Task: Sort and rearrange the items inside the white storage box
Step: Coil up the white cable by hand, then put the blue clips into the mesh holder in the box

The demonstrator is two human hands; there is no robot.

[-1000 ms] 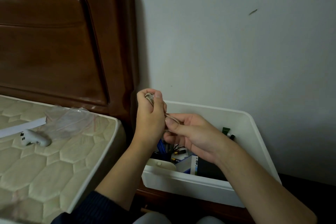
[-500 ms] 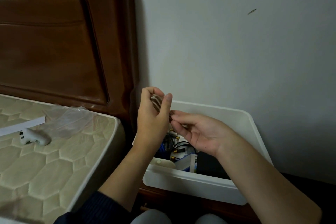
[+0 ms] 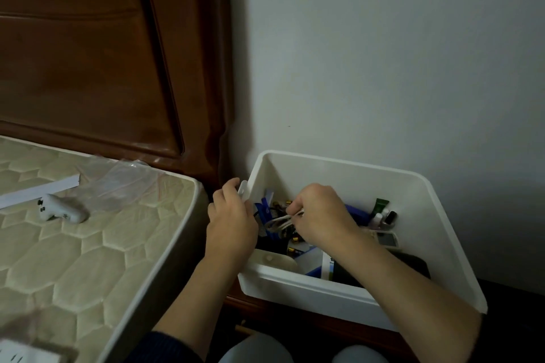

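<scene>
Both hands have dropped into the white storage box: the right hand pinches the coiled cable, the left hand grips the box's rim beside it. Best seat the coil flat among the clutter underneath.

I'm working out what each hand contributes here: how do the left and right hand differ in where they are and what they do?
The left hand grips the box's left rim from outside, while the right hand reaches down inside it. The left hand holds only the rim; the right hand pinches a bundled white cable above the clutter. The left forearm shows a dark sleeve; the right forearm is bare. Both hands have curled fingers.
</scene>
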